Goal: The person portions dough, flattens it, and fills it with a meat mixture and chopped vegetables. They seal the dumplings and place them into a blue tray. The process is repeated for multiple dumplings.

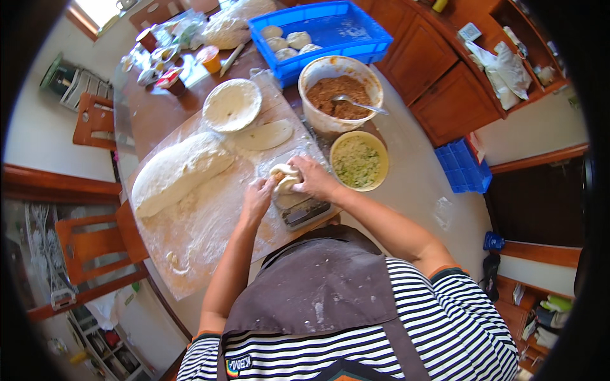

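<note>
Between my two hands is a piece of dough (286,185) folded around brown filling, over a floured kitchen scale (305,209). My left hand (259,196) pinches its left edge; my right hand (312,178) grips its right side. A large floured dough mass (178,169) lies on the board to the left, with a flat oval dough piece (264,135) behind my hands. Beside that is a bowl of flour (232,105). Right of the board stand a white tub of brown filling (340,95) with a metal spoon (360,104) in it, and a bowl of chopped green-and-white filling (360,161).
A blue plastic crate (329,52) with several dough balls (286,43) stands at the back. Left of it are a floury bag (233,24), an orange cup (208,59) and a red-lidded jar (171,82). Wooden chairs (95,245) stand left of the table.
</note>
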### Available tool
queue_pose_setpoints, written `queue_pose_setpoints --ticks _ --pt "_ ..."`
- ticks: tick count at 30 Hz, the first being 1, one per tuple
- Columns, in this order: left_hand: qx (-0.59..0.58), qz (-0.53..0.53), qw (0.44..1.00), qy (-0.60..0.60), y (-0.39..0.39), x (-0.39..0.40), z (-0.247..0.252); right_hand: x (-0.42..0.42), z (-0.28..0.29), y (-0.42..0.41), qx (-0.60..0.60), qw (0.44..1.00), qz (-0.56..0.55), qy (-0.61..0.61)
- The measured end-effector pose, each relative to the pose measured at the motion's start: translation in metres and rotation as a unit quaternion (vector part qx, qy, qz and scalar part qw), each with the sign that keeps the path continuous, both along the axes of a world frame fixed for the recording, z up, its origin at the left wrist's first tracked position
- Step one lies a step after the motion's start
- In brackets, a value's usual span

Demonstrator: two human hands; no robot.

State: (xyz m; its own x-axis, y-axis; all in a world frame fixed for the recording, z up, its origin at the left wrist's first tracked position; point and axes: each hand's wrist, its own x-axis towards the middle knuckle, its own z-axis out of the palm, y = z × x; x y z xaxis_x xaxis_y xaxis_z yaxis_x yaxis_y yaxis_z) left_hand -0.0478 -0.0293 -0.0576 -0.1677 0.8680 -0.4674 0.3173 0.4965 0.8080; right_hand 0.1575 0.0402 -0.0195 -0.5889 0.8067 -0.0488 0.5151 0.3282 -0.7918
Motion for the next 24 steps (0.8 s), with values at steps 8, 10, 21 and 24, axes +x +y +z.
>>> queue_pose_setpoints --ticks 8,10,21,24 --pt "0.025 0.232 0.728 -0.645 -0.004 0.037 0.057 0.014 0.060 -0.035 -0.092 0.975 -0.113 0.166" --pt "0.025 0.246 0.693 -0.677 0.004 0.038 0.025 0.036 0.060 -0.019 0.138 0.978 -0.143 0.061" --pt "-0.099 0.206 0.743 -0.629 0.037 0.076 0.050 0.113 -0.040 0.023 0.100 0.961 -0.026 -0.258" --pt "-0.099 0.189 0.745 -0.632 0.041 0.087 0.057 0.113 -0.035 0.022 0.124 0.954 -0.023 -0.271"
